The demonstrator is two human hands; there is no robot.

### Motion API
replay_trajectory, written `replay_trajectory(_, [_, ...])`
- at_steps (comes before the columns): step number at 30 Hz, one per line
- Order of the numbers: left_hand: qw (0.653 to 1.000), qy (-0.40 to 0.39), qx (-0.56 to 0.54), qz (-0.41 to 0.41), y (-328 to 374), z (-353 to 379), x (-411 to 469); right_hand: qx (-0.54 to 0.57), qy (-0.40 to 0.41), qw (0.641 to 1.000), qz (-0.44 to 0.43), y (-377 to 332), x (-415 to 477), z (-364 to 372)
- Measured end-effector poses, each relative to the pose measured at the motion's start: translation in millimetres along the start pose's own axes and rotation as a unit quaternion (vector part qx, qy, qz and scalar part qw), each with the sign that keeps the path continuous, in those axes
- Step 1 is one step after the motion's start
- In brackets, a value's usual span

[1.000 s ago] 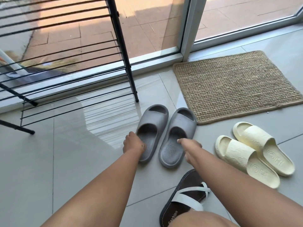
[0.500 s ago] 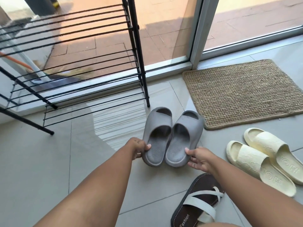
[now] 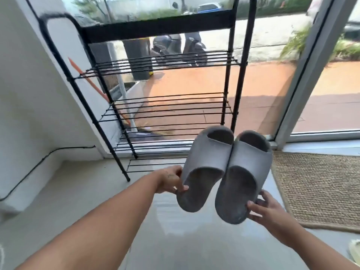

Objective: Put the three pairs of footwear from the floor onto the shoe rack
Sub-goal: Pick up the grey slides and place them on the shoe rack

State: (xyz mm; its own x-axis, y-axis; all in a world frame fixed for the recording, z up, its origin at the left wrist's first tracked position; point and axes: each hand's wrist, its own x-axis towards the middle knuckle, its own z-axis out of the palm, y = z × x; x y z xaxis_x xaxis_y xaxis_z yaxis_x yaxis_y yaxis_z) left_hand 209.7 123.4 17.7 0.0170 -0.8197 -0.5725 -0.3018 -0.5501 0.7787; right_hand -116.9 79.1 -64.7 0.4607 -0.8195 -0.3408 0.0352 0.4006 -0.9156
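Two grey slides are lifted off the floor, side by side, toes pointing away from me. My left hand (image 3: 171,180) pinches the heel of the left grey slide (image 3: 204,164). My right hand (image 3: 266,209) grips the heel of the right grey slide (image 3: 245,172). Behind them stands the black wire shoe rack (image 3: 167,106) with several bare shelves, against a glass wall. A sliver of one cream slide (image 3: 354,250) shows at the right edge. The brown sandals are out of view.
A woven doormat (image 3: 319,188) lies on the floor to the right. A white wall (image 3: 35,98) with a black cable (image 3: 39,160) along its base is on the left. A glass door frame (image 3: 309,71) rises at the right.
Both hands closed on the grey slides' heels and raised the pair off the floor. The camera tilted up, so the whole rack shows and the other footwear dropped out of view.
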Motion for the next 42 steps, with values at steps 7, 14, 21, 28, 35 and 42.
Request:
replay_trajectory(7, [0.986,0.069,-0.109,0.11,15,-61,-70,-0.001,-0.058,0.994,-0.09,-80,11,77])
replay_trajectory(14, [0.946,0.198,-0.216,0.137,30,-135,-88,-0.06,-0.087,0.99,-0.094,-161,55,165])
replay_trajectory(21, [0.906,0.293,-0.289,0.101,30,-186,-70,-0.066,-0.047,0.996,-0.033,-193,110,236])
replay_trajectory(28, [0.876,0.346,-0.313,0.124,34,-220,-46,-0.078,-0.022,0.996,-0.031,-200,159,274])
replay_trajectory(35, [0.836,0.447,-0.303,0.099,33,-250,-14,-0.125,-0.016,0.991,-0.041,-205,192,303])
replay_trajectory(42, [0.801,0.575,0.124,0.114,8,-223,-10,-0.378,0.119,0.902,-0.174,-188,199,314])
